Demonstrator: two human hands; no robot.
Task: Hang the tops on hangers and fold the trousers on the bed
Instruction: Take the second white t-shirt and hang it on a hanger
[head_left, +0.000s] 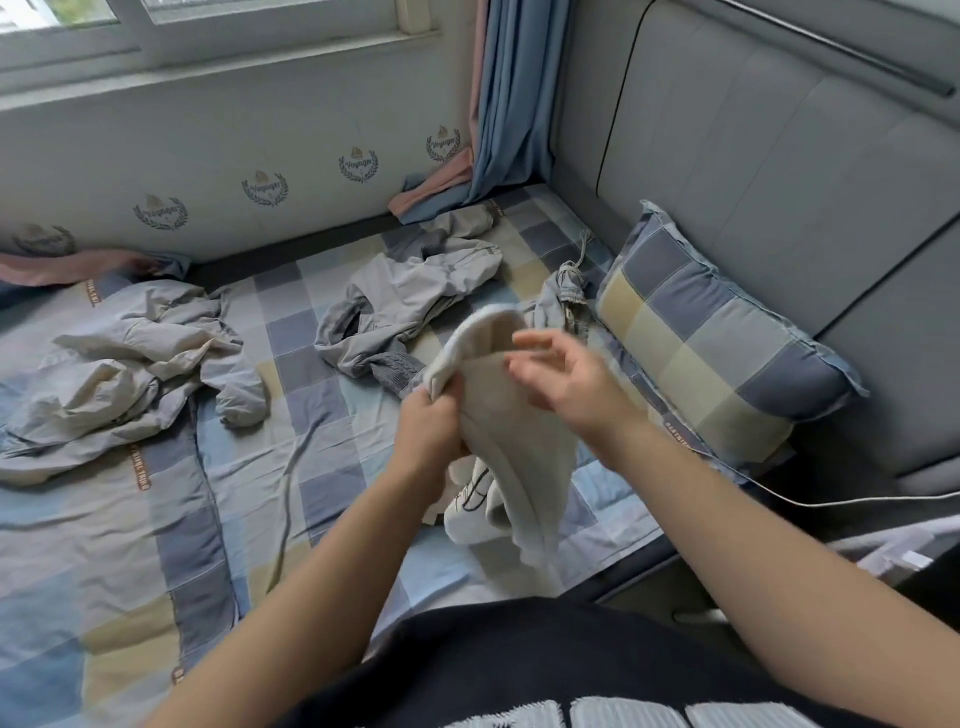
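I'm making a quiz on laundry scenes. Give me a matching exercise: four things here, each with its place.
Things:
1. cream knitted top
2. crumpled grey jacket
3. blue-and-yellow checked pillow
4. blue and pink curtain
Places:
A. beside the grey padded headboard
B. hanging in the corner by the window
C. gripped by the left hand
D. lying mid-bed on the checked sheet
Pairs: 1-C, 2-D, 3-A, 4-B

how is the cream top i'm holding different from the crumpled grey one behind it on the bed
The cream knitted top is held up by its edge in the left hand; the crumpled grey garment lies on the checked bed sheet, untouched. The cream one looks thick and soft, the grey one thin and creased. Neither is on a hanger.
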